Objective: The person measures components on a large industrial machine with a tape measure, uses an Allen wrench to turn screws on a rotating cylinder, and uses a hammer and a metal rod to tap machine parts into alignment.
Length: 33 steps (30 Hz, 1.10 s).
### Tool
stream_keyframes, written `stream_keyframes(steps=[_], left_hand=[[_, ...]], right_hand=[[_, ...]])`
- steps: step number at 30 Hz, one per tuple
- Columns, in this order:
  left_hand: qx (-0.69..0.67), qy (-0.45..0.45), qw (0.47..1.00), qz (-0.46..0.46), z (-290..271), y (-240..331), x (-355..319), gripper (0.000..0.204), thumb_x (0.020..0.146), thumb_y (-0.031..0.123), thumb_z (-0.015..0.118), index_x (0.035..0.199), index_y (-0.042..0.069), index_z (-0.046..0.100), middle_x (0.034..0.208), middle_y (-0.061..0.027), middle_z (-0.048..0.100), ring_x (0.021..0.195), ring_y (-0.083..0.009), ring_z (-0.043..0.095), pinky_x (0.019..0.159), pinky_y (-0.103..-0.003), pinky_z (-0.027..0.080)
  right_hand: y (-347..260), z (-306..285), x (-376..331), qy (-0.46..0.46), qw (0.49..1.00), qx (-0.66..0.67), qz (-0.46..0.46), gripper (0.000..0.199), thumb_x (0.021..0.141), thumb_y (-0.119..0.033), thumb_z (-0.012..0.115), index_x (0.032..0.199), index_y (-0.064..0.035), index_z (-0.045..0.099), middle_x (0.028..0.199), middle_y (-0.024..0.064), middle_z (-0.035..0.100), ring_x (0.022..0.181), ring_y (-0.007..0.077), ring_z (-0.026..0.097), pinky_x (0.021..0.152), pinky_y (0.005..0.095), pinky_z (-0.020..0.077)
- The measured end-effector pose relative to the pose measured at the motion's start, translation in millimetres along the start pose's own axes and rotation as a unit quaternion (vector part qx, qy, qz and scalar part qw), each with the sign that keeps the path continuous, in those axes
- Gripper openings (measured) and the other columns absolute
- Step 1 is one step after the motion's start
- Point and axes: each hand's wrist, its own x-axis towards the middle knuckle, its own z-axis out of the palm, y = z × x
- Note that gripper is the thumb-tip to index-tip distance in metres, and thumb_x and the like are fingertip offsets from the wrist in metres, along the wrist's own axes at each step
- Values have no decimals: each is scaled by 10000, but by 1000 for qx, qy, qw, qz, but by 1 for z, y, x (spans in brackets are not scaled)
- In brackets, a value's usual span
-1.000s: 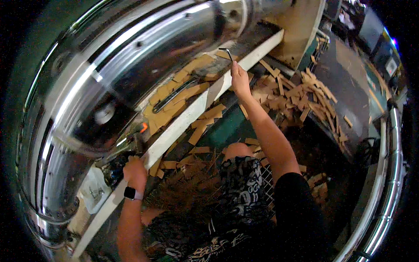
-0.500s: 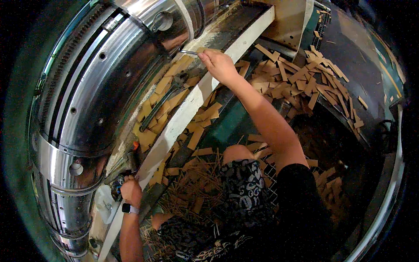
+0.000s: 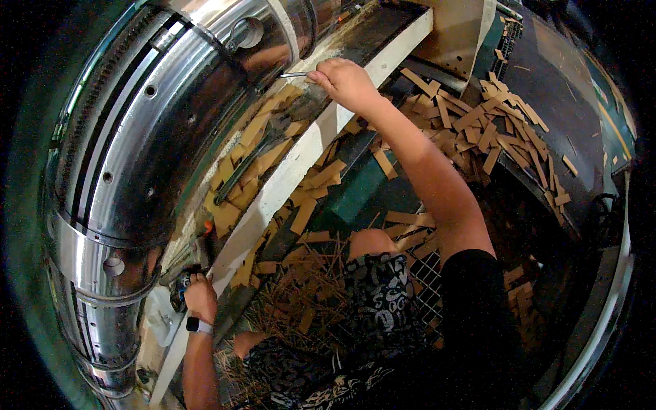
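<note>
At the upper middle, my right hand (image 3: 345,83) pinches a thin metal rod, apparently a hex key (image 3: 294,74). Its far end points left to the lower side of a big shiny metal cylinder (image 3: 147,130); exactly where the tip sits is unclear. Low on the left, my left hand (image 3: 201,295) is curled at the white rail (image 3: 270,205), beside a small dark-and-blue object (image 3: 179,290). Its fingertips are partly hidden, so what they grip cannot be made out. Between rail and cylinder, a long dark wrench (image 3: 236,179) lies on cardboard strips (image 3: 225,217).
An orange-tipped tool (image 3: 207,229) and a crumpled clear plastic piece (image 3: 161,316) lie near my left hand. Cardboard scraps (image 3: 478,123) are heaped at the right. More shreds (image 3: 297,290) cover the floor around my knees, partly over a metal grating (image 3: 429,290).
My right hand has shifted slightly up and right, and the rod has swung from sloping down toward the hand to tilting slightly up. My left hand stays at the rail. The view has shifted a little.
</note>
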Motion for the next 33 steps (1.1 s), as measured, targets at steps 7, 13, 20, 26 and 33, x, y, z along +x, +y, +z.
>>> stream_keyframes(steps=[7,13,20,26,33], left_hand=[[-43,-38,998,-1,0,-3,0,187,815,207,525,786,24,498,764,-151,532,597,-298,573,490,-377,461],[-166,35,984,-46,11,-1,-3,211,832,234,491,793,28,513,794,-150,520,619,-294,558,510,-376,462],[-69,-8,995,-64,24,6,5,221,826,250,506,819,35,560,793,-144,557,652,-266,591,519,-372,477],[-85,6,995,-57,16,-6,-10,137,735,132,555,747,-4,569,752,-153,543,639,-241,598,459,-340,473],[-149,94,982,-68,27,2,-14,116,698,111,569,744,4,573,709,-119,530,662,-247,569,502,-344,467]], right_hand=[[-39,9,-20,5,982,-22,188,374,861,-366,434,688,-47,527,676,163,559,677,344,557,589,439,436],[-36,0,-18,-39,982,-15,185,368,891,-376,369,824,-76,572,757,153,583,725,349,559,621,439,436],[-25,10,-27,-66,946,39,314,483,890,-399,388,1071,21,545,1005,207,577,954,345,527,837,378,384],[-50,6,-19,-8,985,102,139,249,907,-226,422,847,12,465,756,163,462,690,290,423,685,341,387],[12,-10,-25,-29,972,105,209,305,935,-249,381,924,31,500,797,79,540,680,176,440,646,326,382]])
